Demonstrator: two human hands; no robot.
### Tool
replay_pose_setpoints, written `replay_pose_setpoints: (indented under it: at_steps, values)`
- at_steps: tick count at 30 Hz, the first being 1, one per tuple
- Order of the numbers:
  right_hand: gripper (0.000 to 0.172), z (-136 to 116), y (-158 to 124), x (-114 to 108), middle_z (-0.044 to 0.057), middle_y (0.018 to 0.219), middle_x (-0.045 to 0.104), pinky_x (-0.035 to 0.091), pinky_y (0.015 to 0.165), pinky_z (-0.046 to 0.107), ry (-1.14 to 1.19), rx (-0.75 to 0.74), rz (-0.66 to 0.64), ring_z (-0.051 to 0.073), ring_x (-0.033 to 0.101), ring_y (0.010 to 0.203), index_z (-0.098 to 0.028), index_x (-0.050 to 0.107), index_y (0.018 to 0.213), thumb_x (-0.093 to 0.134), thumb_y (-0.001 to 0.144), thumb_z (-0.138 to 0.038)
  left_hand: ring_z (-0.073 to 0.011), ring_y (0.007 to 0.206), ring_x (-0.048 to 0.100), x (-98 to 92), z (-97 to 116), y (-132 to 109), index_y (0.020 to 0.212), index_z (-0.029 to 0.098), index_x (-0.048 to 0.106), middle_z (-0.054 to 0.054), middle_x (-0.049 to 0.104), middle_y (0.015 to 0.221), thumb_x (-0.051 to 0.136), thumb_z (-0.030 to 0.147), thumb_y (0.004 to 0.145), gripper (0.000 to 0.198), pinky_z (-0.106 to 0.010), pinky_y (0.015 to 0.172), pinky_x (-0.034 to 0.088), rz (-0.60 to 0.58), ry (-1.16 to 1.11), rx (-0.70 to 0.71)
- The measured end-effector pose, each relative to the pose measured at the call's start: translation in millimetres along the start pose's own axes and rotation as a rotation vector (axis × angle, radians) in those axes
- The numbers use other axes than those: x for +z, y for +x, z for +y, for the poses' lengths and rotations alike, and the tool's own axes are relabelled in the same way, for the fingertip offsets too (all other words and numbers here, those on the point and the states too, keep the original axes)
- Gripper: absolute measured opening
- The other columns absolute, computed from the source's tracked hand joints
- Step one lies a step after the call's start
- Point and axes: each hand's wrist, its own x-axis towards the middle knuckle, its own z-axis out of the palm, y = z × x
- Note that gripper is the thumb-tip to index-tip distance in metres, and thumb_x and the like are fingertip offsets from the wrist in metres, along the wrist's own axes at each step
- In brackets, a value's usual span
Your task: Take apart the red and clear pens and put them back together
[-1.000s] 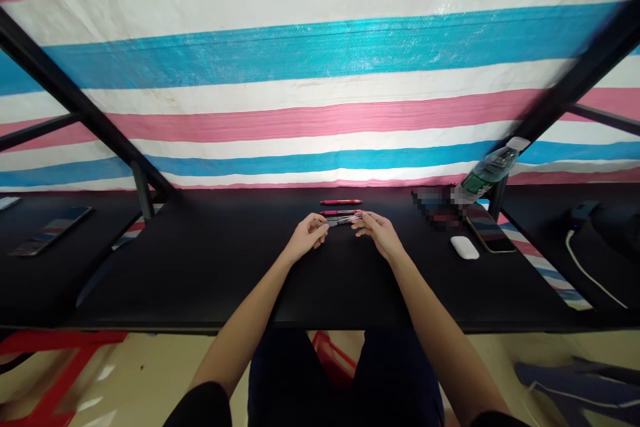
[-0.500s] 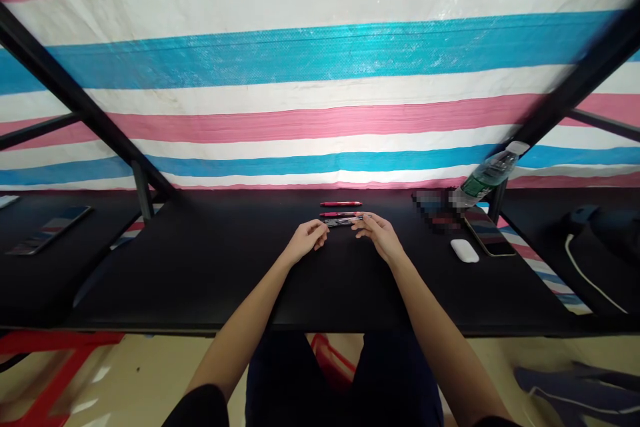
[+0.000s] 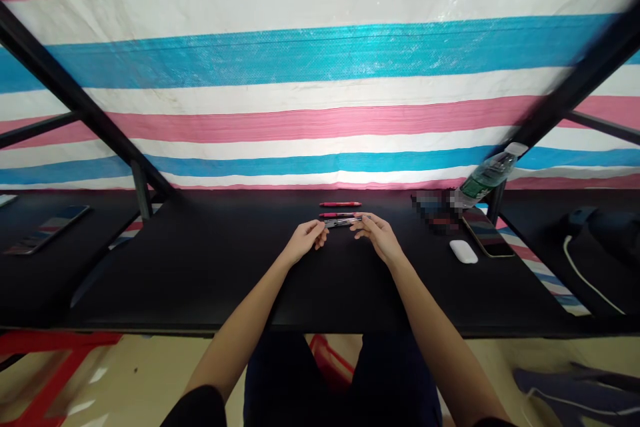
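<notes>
My left hand [image 3: 305,241] and my right hand [image 3: 378,237] meet over a black tabletop [image 3: 200,267]. Between them lies a slim, clear-barrelled pen [image 3: 343,221], its ends at my fingertips. My right fingers pinch its right end, and my left fingertips touch its left end. Just beyond it lies a pink-red pen [image 3: 337,215]. Farther back, a red pen [image 3: 340,204] lies parallel and touches neither hand.
On the right stand a tilted plastic water bottle [image 3: 484,178], a smartphone [image 3: 487,233] and a small white oval object [image 3: 463,251]. A pixelated patch [image 3: 430,210] hides something behind them. Another smartphone [image 3: 47,230] lies at left. A striped tarpaulin [image 3: 320,53] hangs behind black frame bars.
The whole view has shifted slightly with my head. My hands and the clear pen stay together, with only slight movement of the pen.
</notes>
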Motion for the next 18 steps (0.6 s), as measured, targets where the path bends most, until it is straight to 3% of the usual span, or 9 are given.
replay_pose_setpoints:
  at_steps: [5, 11, 15, 18]
  values:
    - [0.033, 1.8, 1.5, -0.9, 0.007, 0.084, 0.073, 0.054, 0.060, 0.027, -0.008, -0.002, 0.021, 0.018, 0.068, 0.075, -0.021, 0.072, 0.093, 0.070, 0.077, -0.049, -0.0093, 0.054, 0.053, -0.4, -0.3, 0.3, 0.095, 0.014, 0.057, 0.001, 0.057, 0.068, 0.067, 0.049, 0.077, 0.040, -0.022, 0.049, 0.040, 0.014, 0.021, 0.041]
    - [0.031, 1.3, 1.2, 0.0, 0.007, 0.085, 0.073, 0.054, 0.060, 0.028, -0.014, 0.000, 0.019, 0.018, 0.068, 0.076, -0.020, 0.072, 0.094, 0.070, 0.078, -0.047, -0.0083, 0.051, 0.051, -0.5, -2.0, 1.3, 0.079, 0.012, 0.059, -0.002, 0.056, 0.064, 0.052, 0.056, 0.086, 0.045, -0.021, 0.044, 0.038, 0.011, 0.074, -0.004]
    - [0.032, 2.0, 1.8, 0.0, 0.007, 0.085, 0.073, 0.054, 0.059, 0.027, -0.014, 0.000, 0.035, 0.018, 0.068, 0.074, -0.020, 0.072, 0.092, 0.070, 0.077, -0.048, -0.0081, 0.052, 0.052, -2.3, -5.5, 2.2, 0.090, 0.015, 0.057, 0.001, 0.057, 0.067, 0.064, 0.049, 0.079, 0.037, -0.020, 0.046, 0.040, 0.007, 0.081, 0.070]
    - [0.034, 1.8, 1.6, 0.5, 0.007, 0.085, 0.073, 0.054, 0.058, 0.027, -0.009, 0.004, 0.046, 0.018, 0.068, 0.073, -0.019, 0.072, 0.092, 0.070, 0.076, -0.049, -0.0086, 0.051, 0.052, -2.7, -6.0, 2.5, 0.095, 0.015, 0.056, 0.000, 0.058, 0.068, 0.061, 0.050, 0.081, 0.038, -0.020, 0.044, 0.039, 0.012, 0.071, 0.063]
